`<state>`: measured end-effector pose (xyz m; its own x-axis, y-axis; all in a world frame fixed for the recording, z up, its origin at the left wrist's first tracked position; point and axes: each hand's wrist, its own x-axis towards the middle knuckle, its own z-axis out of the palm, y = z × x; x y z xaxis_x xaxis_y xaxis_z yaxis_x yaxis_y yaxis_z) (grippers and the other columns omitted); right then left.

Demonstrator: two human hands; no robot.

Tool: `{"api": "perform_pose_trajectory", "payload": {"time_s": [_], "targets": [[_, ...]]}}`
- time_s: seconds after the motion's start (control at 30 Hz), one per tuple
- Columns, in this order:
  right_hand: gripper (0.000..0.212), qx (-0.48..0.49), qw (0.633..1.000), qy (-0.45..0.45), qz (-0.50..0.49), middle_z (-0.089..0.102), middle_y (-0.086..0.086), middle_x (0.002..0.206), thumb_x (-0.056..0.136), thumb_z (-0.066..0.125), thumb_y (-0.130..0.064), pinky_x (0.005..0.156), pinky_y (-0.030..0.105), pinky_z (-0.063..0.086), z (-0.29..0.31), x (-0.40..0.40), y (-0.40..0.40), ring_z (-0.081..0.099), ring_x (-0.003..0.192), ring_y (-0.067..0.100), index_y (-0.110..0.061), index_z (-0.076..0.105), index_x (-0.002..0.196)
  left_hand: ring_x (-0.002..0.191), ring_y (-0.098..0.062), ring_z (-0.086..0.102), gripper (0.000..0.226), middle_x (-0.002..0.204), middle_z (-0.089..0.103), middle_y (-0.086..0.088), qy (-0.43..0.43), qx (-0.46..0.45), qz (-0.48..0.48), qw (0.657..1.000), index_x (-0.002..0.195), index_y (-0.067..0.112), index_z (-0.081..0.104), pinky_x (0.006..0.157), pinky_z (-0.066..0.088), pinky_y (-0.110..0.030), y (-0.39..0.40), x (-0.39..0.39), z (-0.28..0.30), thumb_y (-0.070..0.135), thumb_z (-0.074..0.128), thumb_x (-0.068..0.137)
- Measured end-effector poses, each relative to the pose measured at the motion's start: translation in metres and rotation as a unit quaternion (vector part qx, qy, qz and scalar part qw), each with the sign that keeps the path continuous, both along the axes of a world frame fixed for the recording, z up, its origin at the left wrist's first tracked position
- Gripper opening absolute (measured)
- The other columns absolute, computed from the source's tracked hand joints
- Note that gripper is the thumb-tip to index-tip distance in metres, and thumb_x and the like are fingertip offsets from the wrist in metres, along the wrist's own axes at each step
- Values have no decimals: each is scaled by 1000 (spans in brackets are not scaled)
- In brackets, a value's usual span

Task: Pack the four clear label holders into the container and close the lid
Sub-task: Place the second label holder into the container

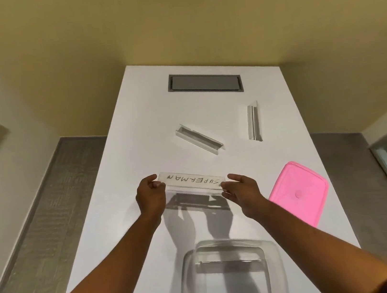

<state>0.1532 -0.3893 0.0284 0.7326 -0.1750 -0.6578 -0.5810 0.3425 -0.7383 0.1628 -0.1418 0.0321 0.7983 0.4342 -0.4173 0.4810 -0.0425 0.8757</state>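
Note:
A clear label holder with a handwritten paper slip hangs above the white table. My left hand pinches its left end and my right hand grips its right end. Two more clear label holders lie on the table farther back, one slanted at the centre and one nearly lengthwise at the right. The clear container stands open at the near edge, and a clear holder seems to lie inside it. Its pink lid lies flat to the right.
A grey cable hatch is set into the far end of the table. Grey floor runs along both long sides of the table, and a yellow wall stands behind it.

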Motion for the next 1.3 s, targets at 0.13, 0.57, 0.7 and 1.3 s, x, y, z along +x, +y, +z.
{"api": "perform_pose_trajectory", "payload": {"time_s": [0.13,0.57,0.7,1.3], "targets": [[50,63,997,-9,-34,72,19,92,85,68,18,71,33,63,12,-29,-14,71,79,26,-2,56,129,83,-17,61,32,90,61,-1,-24,-11,0,1000,120,13,62,87,51,-32,-15,-16,16,3,64,90],[46,168,982,-79,-19,72,8,82,89,63,16,87,35,58,39,-93,-7,68,72,17,3,60,133,101,-29,57,32,104,56,-12,89,-236,-89,964,110,9,52,101,51,-41,-73,-72,44,31,68,93],[41,186,978,-98,1,76,15,105,91,63,12,90,36,58,41,-112,0,73,89,24,-2,66,129,118,-37,60,37,123,66,-15,71,-279,-123,950,127,11,53,105,50,-49,-93,-87,47,32,60,98],[55,-367,896,-201,151,61,-1,123,86,82,-22,83,28,55,58,-134,-33,65,102,11,-22,56,134,103,-22,65,10,102,66,5,-13,55,-329,943,97,48,58,87,55,-40,-58,-110,43,41,63,93]]}}
